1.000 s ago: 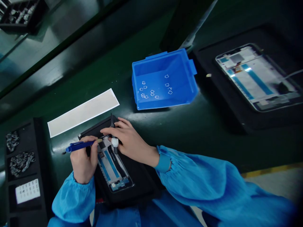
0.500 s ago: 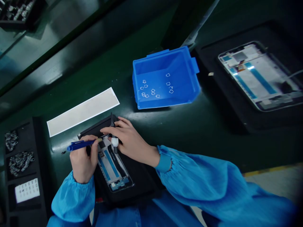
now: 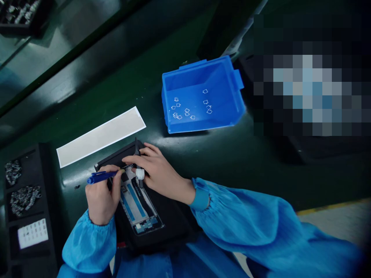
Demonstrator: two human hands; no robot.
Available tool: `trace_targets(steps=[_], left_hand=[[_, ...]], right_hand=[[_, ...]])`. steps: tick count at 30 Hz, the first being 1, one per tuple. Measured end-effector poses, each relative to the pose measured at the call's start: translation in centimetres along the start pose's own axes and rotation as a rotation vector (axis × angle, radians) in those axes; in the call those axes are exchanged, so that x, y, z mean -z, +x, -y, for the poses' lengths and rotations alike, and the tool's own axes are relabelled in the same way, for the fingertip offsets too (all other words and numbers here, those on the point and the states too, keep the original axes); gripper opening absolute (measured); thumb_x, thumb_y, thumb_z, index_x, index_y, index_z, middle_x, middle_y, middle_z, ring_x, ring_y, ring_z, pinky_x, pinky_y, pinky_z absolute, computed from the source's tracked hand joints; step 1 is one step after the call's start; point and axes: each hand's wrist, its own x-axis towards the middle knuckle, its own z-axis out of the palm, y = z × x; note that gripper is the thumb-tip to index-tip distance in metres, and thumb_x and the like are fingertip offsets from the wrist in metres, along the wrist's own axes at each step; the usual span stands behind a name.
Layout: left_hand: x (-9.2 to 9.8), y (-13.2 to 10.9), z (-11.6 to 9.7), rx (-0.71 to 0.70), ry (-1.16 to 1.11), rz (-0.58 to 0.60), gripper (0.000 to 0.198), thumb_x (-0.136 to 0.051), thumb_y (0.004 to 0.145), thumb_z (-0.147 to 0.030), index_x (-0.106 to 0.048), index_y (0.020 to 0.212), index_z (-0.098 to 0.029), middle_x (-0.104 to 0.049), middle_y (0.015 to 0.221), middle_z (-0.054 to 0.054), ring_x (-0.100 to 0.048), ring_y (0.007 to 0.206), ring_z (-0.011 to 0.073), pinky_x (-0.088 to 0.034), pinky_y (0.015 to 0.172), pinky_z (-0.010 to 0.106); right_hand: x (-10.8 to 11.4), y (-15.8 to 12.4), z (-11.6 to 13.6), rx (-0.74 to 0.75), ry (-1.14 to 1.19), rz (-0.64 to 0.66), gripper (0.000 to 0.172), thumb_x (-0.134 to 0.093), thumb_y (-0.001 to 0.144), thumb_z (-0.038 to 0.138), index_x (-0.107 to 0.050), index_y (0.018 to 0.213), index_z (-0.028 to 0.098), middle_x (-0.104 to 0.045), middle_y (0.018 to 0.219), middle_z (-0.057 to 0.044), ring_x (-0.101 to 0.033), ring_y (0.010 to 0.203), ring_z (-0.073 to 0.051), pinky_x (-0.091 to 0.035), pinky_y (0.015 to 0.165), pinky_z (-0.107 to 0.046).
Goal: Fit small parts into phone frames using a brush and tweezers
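Note:
An opened phone [image 3: 135,204] with blue strips lies in a black holder [image 3: 171,227] in front of me. My left hand [image 3: 101,197] is closed around a blue pen-shaped tool [image 3: 101,177], whose tip reaches the phone's upper part. From the other side, my right hand [image 3: 162,175] rests over the phone's upper edge. A slim black tool [image 3: 137,150] with a white wrap [image 3: 140,174] is tucked in its fingers; the exact kind is unclear. The right index finger and thumb extend toward the pen tip, and whether they pinch something small there is hidden.
A blue bin [image 3: 199,96] with several small white frame-shaped pieces stands beyond my hands. A pale rectangular sheet [image 3: 101,137] lies left of it. At far left, a black compartment tray [image 3: 45,185] holds dark small parts and a white label sheet [image 3: 33,233]. The upper right is pixelated.
The rear end of the blue pen-shaped tool has shifted slightly right as its angle changed. Both hands stay nearly in place. The upper right area, where another opened phone showed, is now pixelated.

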Motion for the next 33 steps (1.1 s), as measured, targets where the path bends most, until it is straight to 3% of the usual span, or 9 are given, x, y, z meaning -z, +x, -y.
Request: trace_targets(steps=[27,33], left_hand=[[-0.02,0.14,-0.09,-0.018,0.013,0.002,0.008,-0.054,0.094,-0.025,-0.061,0.091,-0.022,-0.073,0.084,0.002,-0.070,0.073,0.0147,-0.051,0.062,0.023],[-0.03,0.12,-0.12,-0.031,-0.003,0.013,0.007,-0.054,0.094,-0.024,-0.060,0.092,-0.022,-0.073,0.085,0.002,-0.070,0.075,0.0152,-0.050,0.062,0.023]], right_hand=[[0.02,-0.06,-0.08,-0.015,0.013,0.013,0.049,-0.049,0.086,0.000,-0.060,0.126,0.026,-0.068,0.104,-0.004,-0.057,0.109,-0.023,-0.032,0.115,-0.056],[0.09,-0.07,-0.05,-0.003,0.004,0.009,0.047,-0.050,0.086,0.000,-0.060,0.126,0.021,-0.067,0.101,-0.005,-0.057,0.106,-0.022,-0.030,0.117,-0.052]])
